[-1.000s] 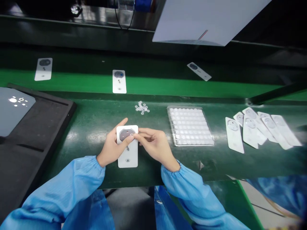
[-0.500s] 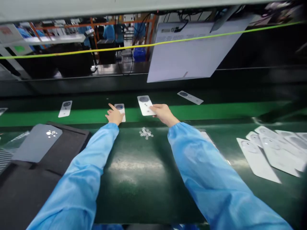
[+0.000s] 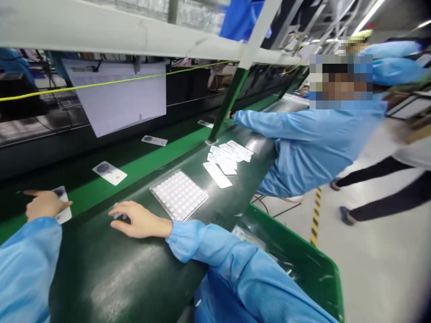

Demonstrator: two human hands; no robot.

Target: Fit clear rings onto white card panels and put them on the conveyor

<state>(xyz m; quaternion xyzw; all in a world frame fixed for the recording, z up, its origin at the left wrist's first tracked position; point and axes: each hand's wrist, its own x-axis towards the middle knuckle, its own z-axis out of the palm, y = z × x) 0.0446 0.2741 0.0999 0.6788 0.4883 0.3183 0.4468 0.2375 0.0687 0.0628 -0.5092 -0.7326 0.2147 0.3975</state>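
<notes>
At the far left, my left hand (image 3: 45, 205) is over the belt with its index finger stretched out. Its thumb reaches across a white phone back cover (image 3: 63, 217) with a dark round camera area, partly hidden by the hand. My right hand (image 3: 141, 220) hovers at or just above the bench, thumb and fingers apart. Small clear round pieces (image 3: 124, 217) show between them; contact is unclear. Farther up the belt, a second back cover (image 3: 110, 173) lies apart from both hands.
A clear tray of white round pieces (image 3: 180, 194) sits right of my right hand. Several back covers (image 3: 220, 163) lie fanned beyond it. A green post (image 3: 230, 101) rises at the bench edge. A co-worker in blue (image 3: 323, 139) reaches toward the belt. A green bin (image 3: 323, 264) stands below.
My view has swung to the right. My right hand has let go of a back cover, now lying on the belt, and moved to the small clear pieces. My left hand stays by its cover.
</notes>
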